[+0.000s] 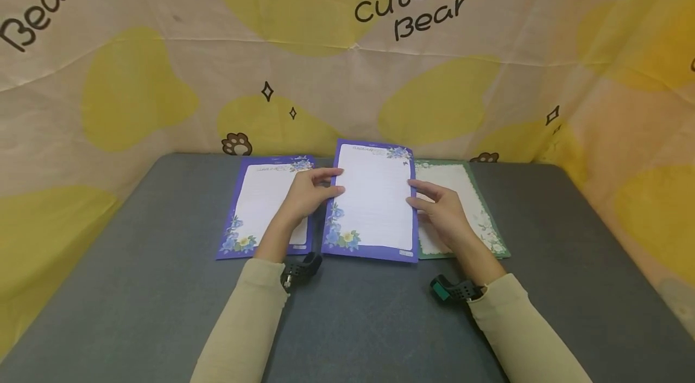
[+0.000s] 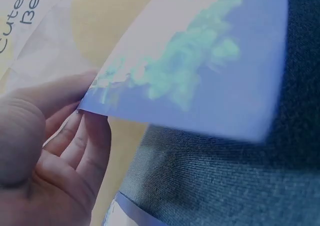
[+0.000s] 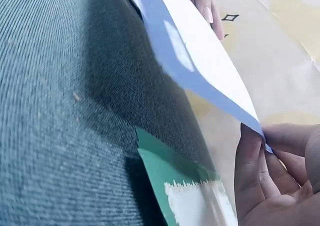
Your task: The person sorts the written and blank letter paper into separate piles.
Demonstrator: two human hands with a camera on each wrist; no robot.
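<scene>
Both hands hold up a sheet of writing paper [image 1: 374, 202] with a purple border, white middle and blue flowers in two corners. My left hand [image 1: 304, 195] pinches its left edge between thumb and fingers. On the opposite edge, my right hand [image 1: 444, 213] does the same; in the right wrist view the sheet [image 3: 210, 61] bows slightly and is raised off the table. Under my left hand lies another purple-bordered sheet [image 1: 266, 202]. A green-bordered sheet [image 1: 467, 196] lies under my right hand, its left part hidden by the raised one.
The dark grey table [image 1: 369, 322] has a ribbed cloth-like surface. A cream and yellow curtain [image 1: 326, 69] printed with words, paws and stars hangs right behind its back edge. A black strap [image 1: 301, 268] is on the left wrist, another strap [image 1: 456, 289] on the right.
</scene>
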